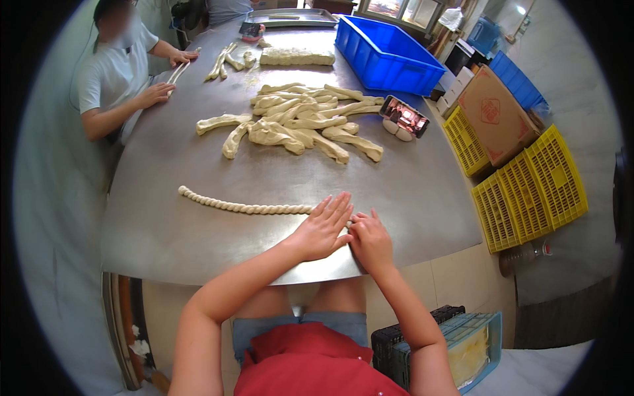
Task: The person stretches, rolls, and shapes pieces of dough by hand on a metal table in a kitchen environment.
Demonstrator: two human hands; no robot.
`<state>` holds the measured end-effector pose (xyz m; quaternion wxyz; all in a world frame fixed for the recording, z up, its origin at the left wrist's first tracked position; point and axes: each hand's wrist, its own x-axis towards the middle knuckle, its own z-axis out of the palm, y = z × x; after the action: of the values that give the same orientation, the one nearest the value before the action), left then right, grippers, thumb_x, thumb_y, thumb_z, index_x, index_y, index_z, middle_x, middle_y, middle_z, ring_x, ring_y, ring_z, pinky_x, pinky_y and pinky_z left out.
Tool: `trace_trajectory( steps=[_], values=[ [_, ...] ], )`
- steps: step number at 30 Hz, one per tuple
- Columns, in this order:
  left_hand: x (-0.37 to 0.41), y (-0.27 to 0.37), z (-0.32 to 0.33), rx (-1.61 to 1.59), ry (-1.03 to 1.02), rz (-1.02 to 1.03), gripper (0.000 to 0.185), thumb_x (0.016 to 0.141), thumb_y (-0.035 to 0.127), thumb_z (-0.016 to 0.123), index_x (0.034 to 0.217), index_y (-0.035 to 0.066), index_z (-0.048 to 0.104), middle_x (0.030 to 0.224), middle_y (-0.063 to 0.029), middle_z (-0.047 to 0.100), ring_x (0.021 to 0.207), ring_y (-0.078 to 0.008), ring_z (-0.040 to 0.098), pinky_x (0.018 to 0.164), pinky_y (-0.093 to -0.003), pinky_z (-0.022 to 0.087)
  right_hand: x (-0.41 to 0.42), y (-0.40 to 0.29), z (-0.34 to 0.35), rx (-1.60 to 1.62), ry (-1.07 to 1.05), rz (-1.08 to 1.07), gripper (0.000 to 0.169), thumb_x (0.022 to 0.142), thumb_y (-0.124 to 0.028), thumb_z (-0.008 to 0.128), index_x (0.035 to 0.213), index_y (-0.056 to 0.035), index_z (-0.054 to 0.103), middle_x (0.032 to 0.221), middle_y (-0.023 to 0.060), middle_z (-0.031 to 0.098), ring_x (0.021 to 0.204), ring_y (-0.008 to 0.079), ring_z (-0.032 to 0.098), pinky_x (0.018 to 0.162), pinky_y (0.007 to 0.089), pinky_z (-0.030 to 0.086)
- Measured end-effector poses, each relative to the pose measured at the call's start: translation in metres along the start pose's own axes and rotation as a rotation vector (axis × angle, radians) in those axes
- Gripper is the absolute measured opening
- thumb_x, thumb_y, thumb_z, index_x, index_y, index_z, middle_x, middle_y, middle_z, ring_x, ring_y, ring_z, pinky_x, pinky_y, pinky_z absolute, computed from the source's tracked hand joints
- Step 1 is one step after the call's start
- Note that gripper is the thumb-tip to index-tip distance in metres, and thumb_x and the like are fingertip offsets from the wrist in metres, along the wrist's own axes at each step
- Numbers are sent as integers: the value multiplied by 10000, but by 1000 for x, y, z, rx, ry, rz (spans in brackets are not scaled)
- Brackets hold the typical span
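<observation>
A long twisted rope of dough [247,207] lies on the steel table [148,227], running from the left towards my hands. My left hand [323,230] rests flat over its right part, fingers together and pointing away from me. Beside it, my right hand [369,237] has its thumb and fingers closed on the right end of the rope, of which only a small bit shows. Beyond my hands lies a heap of thick, pale dough strips [302,119], some sticking out to the sides.
A phone [403,117] leans on dough lumps right of the heap. Behind are a dough slab [297,56], a blue plastic crate [396,64] and a metal tray [292,19]. A co-worker at the left handles thin strips [179,72]. Yellow crates [530,188] stand off the table's right side.
</observation>
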<state>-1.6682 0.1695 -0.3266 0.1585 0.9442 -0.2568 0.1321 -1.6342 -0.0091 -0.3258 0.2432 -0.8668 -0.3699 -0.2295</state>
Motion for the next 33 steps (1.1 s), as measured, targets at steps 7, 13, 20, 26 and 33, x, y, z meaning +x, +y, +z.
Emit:
trace_trajectory(
  steps=[7,13,20,26,33],
  values=[
    [-17,-7,-55,-148,117,-142,538,976,325,504,1358,-48,441,1465,-233,390,1407,-335,316,1156,-438,250,48,23,27,-27,55,65,56,851,-71,615,866,-41,570,924,120,592,916,342,580,947,447,476],
    [-143,-100,-177,-34,519,-657,180,914,97,583,1080,41,623,1127,-109,628,1032,-301,602,901,-382,476,29,34,10,258,-78,71,169,863,-103,657,1019,-40,644,1188,129,608,1147,321,548,1001,404,428],
    [-234,-180,-202,358,198,-701,303,865,169,669,1144,64,613,1254,-83,575,1164,-290,534,951,-393,463,37,37,8,379,-289,328,136,860,-56,647,972,-24,576,1180,135,618,1148,338,531,1032,407,397],
    [-217,-188,-175,48,134,-518,363,847,172,684,1199,116,613,1319,-57,543,1232,-267,498,1004,-382,438,42,22,10,349,-215,183,375,800,-142,742,1130,-39,597,1291,147,559,1240,337,480,1059,409,382],
    [-190,-179,-146,-2,224,-359,158,832,206,701,961,114,695,1020,-33,628,969,-241,567,796,-366,443,54,2,25,441,-231,104,223,819,-113,719,1014,-26,654,1107,120,634,1121,316,565,1027,398,416]
  ],
)
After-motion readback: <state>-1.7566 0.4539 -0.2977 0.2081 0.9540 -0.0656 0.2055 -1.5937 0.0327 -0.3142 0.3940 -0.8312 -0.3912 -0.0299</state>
